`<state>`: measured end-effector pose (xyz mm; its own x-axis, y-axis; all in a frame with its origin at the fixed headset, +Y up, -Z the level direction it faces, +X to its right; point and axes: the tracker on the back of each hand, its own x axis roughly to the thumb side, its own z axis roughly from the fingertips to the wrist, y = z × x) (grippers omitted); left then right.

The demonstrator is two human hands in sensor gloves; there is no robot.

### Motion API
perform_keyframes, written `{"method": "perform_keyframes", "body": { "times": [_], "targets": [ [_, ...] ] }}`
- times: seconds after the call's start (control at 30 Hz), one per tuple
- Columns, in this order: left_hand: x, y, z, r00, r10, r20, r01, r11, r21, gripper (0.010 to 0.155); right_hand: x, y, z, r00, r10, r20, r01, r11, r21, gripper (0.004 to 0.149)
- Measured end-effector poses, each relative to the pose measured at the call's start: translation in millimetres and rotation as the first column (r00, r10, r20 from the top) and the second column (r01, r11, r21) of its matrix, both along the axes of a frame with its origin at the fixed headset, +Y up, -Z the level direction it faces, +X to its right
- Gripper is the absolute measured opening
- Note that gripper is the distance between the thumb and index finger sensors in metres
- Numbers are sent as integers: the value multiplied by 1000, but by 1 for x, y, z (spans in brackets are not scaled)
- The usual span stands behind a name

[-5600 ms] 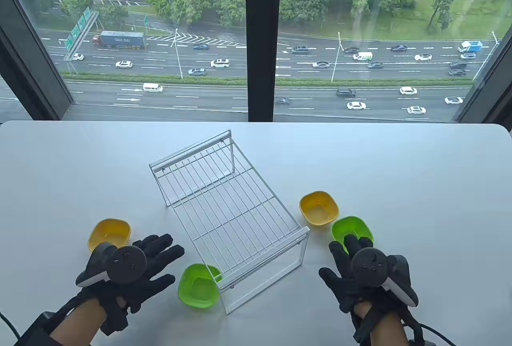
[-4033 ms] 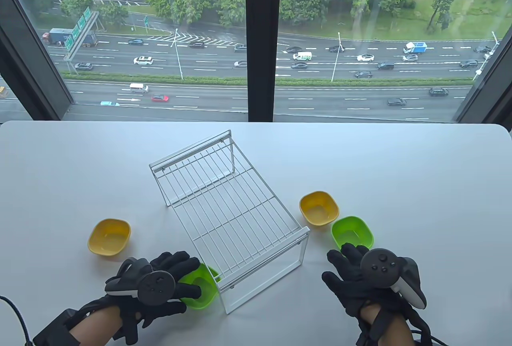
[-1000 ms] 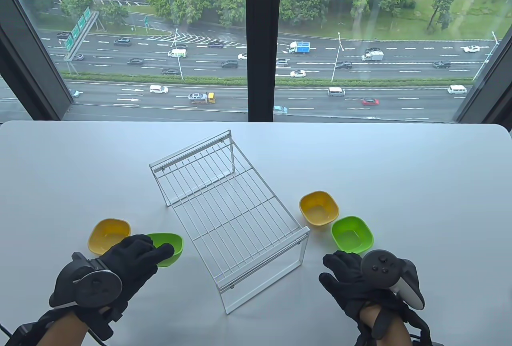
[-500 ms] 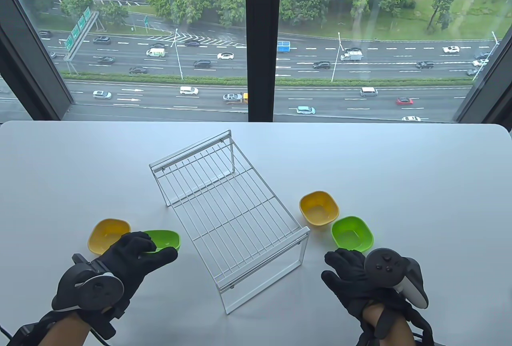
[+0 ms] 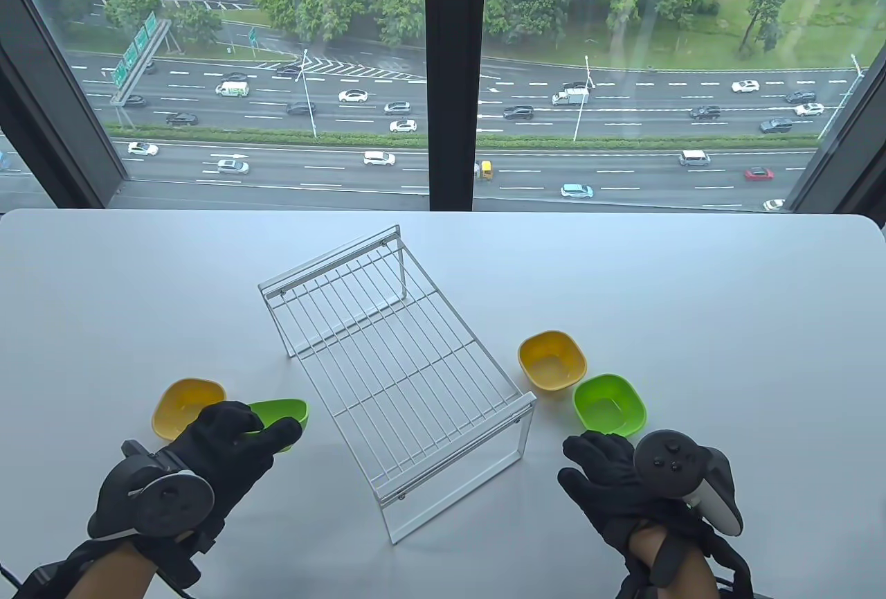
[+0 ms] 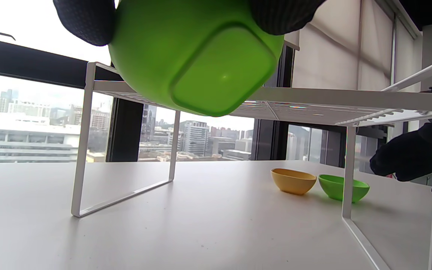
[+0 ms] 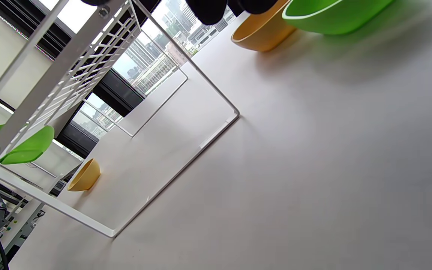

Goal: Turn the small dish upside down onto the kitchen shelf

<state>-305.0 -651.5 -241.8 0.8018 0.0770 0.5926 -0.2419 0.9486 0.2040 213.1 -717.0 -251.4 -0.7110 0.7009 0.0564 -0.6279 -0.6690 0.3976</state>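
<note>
Since the earliest table view the green dish (image 5: 280, 410) has left its spot at the near corner of the shelf, low and centre in the frame, and now sits off the table (image 5: 692, 294) in the left hand (image 5: 221, 446), lower left of the frame; over the last half second it has tipped further, its rim showing thinner. The right hand has barely shifted.

The white wire kitchen shelf (image 5: 394, 363) runs on a slant from upper left to lower right through the middle of the table view, its grid top bare. The held dish lies just to the left of the shelf's near half, apart from it, with the shelf to the right of and beyond the fingers. In the left wrist view the flat underside of the dish faces the camera, a gloved finger (image 6: 84, 18) on each side of its body, and the shelf top stands level behind it. So the left hand is the nearer one, and the turn looks only partly done: I judge the mouth must roll on toward the grid as the hand carries right.

The right hand (image 5: 623, 488) rests low right, fingers spread loosely and holding nothing, just below the second green dish (image 5: 609, 405) and a yellow dish (image 5: 552, 360). Another yellow dish (image 5: 181, 405) lies just beyond the left hand.
</note>
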Motion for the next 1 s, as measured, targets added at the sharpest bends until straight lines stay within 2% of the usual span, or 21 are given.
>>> {"method": "perform_keyframes", "body": {
  "times": [0.47,0.77,1.0],
  "targets": [
    [13,19,-8,998,-56,-21,57,997,49,67,0,1,1,1000,2,-20,-2,1000,-1,77],
    [26,45,-30,995,-80,-56,85,993,84,74,-1,0,1,1000,-4,-24,4,1000,-10,77],
    [41,54,-47,990,-109,-90,118,988,101,77,-1,0,2,1000,-10,-22,10,1000,-11,77]
  ]
}}
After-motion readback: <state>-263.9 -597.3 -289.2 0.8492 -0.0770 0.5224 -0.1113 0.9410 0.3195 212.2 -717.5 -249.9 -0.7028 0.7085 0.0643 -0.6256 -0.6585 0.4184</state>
